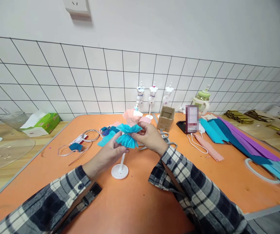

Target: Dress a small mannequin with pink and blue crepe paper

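A small white dress-form stand (119,171) rises from the orange table in front of me, its upper part hidden by gathered turquoise crepe paper (127,140). The ruffles fan out in an upper and a lower layer. My left hand (109,155) is closed around the left side of the form and the lower ruffle, thumb in front. On the other side, my right hand (152,136) pinches the paper's right edge between thumb and fingers. Behind my right hand lie scissors (171,144), partly covered. Flat turquoise paper (107,139) lies behind my left hand.
Several mini dress forms (153,94) stand by the tiled wall, near a cardboard box (166,118). Left are a wire ring (90,135) and tissue pack (42,124). At right are a propped phone (192,120), a bottle (201,100) and coloured crepe strips (249,143).
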### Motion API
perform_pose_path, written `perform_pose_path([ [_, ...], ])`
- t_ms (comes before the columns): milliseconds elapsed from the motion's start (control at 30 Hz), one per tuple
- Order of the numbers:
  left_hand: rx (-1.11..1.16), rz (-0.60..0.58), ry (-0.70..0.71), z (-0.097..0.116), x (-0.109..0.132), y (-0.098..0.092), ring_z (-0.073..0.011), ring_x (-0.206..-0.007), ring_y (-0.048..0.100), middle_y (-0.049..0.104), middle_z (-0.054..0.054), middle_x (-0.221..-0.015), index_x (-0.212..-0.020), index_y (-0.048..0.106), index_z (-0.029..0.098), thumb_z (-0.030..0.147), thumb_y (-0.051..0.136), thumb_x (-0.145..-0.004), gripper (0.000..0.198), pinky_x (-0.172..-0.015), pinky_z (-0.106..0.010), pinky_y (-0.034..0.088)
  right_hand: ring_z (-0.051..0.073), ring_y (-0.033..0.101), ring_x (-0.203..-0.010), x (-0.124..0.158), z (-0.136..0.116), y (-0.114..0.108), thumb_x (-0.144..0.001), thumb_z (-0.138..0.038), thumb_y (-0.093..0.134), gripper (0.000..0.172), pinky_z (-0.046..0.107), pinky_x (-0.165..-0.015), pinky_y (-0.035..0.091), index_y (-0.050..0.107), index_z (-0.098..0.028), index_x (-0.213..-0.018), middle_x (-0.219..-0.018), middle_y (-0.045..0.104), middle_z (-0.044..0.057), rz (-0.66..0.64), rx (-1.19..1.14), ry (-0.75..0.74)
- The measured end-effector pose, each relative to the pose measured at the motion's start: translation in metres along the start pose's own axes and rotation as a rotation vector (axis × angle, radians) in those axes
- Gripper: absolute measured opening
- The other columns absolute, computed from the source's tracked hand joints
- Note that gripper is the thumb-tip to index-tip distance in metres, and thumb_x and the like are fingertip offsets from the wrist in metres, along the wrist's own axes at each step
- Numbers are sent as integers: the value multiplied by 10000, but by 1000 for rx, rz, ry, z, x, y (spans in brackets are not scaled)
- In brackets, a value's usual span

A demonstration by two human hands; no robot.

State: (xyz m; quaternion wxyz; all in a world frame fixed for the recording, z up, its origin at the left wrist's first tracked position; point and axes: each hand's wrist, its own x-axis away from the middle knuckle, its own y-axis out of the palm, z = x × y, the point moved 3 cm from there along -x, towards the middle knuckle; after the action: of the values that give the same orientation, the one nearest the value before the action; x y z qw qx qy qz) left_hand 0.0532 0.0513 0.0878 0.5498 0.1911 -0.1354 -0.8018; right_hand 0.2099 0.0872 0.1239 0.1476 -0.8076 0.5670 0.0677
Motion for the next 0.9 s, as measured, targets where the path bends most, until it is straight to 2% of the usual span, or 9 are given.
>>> perform_pose_path([
  [133, -106, 186, 37, -2, -1, 1, -91, -566, 506, 613, 23, -713, -882, 643, 185, 342, 833, -721, 294, -507, -209, 394, 185, 684, -850, 0, 3, 3, -674, -248, 783, 295, 328, -771, 568, 582, -181, -879, -903, 699, 23, -51, -119, 100],
  [300, -78, 192, 65, 0, -3, 4, -93, -537, 479, 601, 11, -674, -837, 661, 171, 353, 830, -720, 274, -469, -209, 367, 208, 674, -960, 1, 4, 3, -643, -332, 841, 436, 387, -904, 551, 603, -199, -983, -1050, 697, 44, -145, -234, 95],
  [400, -75, 205, 60, 0, -4, 3, -96, -561, 488, 618, -1, -717, -882, 680, 172, 353, 816, -738, 268, -470, -202, 365, 229, 658, -1028, 3, 3, 3, -664, -413, 835, 497, 414, -947, 536, 614, -204, -1057, -1114, 688, 56, -260, -226, 61],
  [433, -84, 211, 61, -1, -4, 2, -98, -572, 493, 626, -6, -744, -895, 683, 177, 354, 809, -746, 263, -471, -201, 362, 241, 640, -1080, 4, 2, 3, -681, -433, 823, 534, 426, -963, 527, 605, -212, -1115, -1159, 675, 63, -259, -193, 34],
  [500, -124, 217, 63, -2, -4, 1, -101, -593, 499, 630, -11, -778, -905, 683, 186, 371, 795, -761, 260, -478, -200, 362, 274, 552, -1234, 6, 0, 1, -685, -448, 820, 693, 464, -1014, 489, 531, -249, -1282, -1311, 595, 84, -129, -53, -46],
  [567, -179, 217, 61, -3, -3, 1, -100, -594, 492, 614, -3, -759, -903, 674, 188, 405, 776, -776, 271, -492, -203, 370, 302, 408, -1374, 9, -5, 0, -661, -431, 840, 914, 509, -1079, 421, 376, -296, -1436, -1480, 433, 102, 81, 126, -161],
  [667, -242, 209, 52, -5, -1, 3, -99, -598, 492, 596, 15, -744, -924, 645, 198, 424, 761, -786, 288, -515, -205, 384, 307, 279, -1448, 15, -16, 1, -660, -372, 847, 1107, 533, -1137, 341, 162, -331, -1529, -1591, 233, 102, 276, 297, -337],
  [767, -290, 213, 52, -6, 1, 8, -99, -614, 499, 589, 30, -746, -917, 609, 204, 391, 779, -773, 291, -525, -202, 388, 305, 266, -1452, 18, -24, 1, -716, -285, 796, 1070, 529, -1138, 336, 109, -342, -1534, -1604, 187, 87, 395, 371, -436],
  [900, -294, 245, 51, -5, 4, 14, -97, -624, 504, 612, 33, -781, -920, 594, 204, 375, 795, -757, 310, -520, -202, 377, 307, 279, -1439, 18, -25, -3, -819, -245, 655, 855, 531, -1103, 370, 159, -326, -1511, -1593, 182, 100, 491, 393, -489],
])
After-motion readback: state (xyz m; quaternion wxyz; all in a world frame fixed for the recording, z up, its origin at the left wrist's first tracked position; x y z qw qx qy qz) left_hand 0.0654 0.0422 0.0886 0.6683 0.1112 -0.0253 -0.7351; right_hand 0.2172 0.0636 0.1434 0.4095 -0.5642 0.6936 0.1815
